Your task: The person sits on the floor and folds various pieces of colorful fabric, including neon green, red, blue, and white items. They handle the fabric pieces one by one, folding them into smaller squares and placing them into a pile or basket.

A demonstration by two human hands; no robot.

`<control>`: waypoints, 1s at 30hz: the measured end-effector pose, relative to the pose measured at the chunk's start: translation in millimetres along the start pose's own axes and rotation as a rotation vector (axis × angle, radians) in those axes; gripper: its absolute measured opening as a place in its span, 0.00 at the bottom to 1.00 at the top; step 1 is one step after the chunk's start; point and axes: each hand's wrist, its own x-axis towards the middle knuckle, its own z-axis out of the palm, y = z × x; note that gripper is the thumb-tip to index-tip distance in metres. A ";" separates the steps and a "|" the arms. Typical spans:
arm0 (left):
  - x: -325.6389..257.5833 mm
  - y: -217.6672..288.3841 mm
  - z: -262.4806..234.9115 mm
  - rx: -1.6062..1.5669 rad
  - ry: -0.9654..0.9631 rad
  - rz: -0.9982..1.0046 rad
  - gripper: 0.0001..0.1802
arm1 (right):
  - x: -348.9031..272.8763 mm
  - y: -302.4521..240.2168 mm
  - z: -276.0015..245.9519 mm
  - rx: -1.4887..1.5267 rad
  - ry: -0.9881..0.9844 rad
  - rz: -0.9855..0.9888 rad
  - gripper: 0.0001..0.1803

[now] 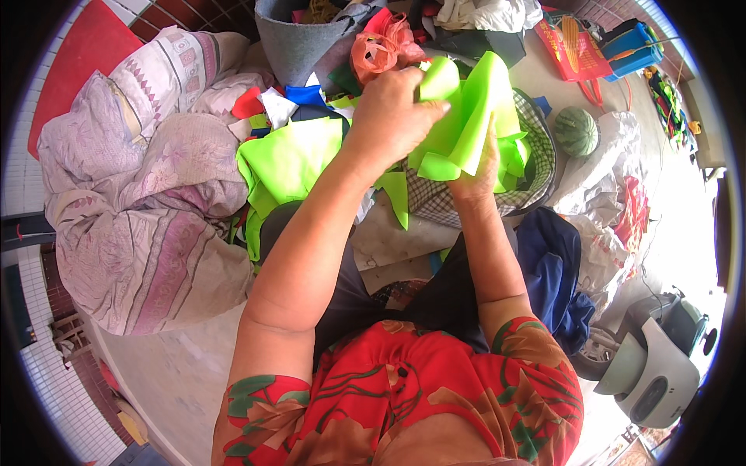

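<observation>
We hold a bright green cloth [466, 116] up in front of us with both hands. Our left hand [392, 116] lies on top of it, with the fingers closed around its near left edge. Our right hand [475, 175] is under the cloth and holds it from below, so we see only part of that hand. The cloth is folded and bunched between the two hands. More green cloth [291, 159] lies just left of our left arm, on a heap of coloured scraps. A checked cloth [536, 167] lies under our right hand. A big pale bundle of bedding [140, 194] sits far to the left. A grey bucket [295, 39] stands on the far side. A small green striped ball [576, 130] lies to the right.
</observation>
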 end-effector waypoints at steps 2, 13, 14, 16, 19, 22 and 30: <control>3.6 -3.5 -3.7 -0.191 0.054 0.007 0.17 | -0.4 -0.2 5.3 -0.011 0.014 -0.050 0.23; 4.7 -4.1 -10.6 -0.382 0.255 0.085 0.15 | 13.2 -19.9 -43.8 -0.067 0.110 -0.141 0.16; 6.1 -6.3 -7.7 -0.242 0.254 0.081 0.15 | 12.3 -19.2 -40.6 -0.111 0.135 -0.176 0.16; 7.5 -12.4 -0.1 0.007 0.304 0.193 0.14 | 11.0 -11.9 -20.1 -0.193 0.179 -0.237 0.17; 4.1 -7.3 14.1 0.036 0.233 0.220 0.11 | 4.3 -0.1 7.8 -0.281 0.184 -0.244 0.21; -2.5 -0.1 21.9 0.035 0.019 0.048 0.16 | -0.3 8.9 11.4 -0.331 0.170 -0.195 0.24; -12.3 14.9 17.2 0.355 0.055 0.004 0.13 | 4.8 21.9 -3.0 -0.432 0.242 -0.108 0.29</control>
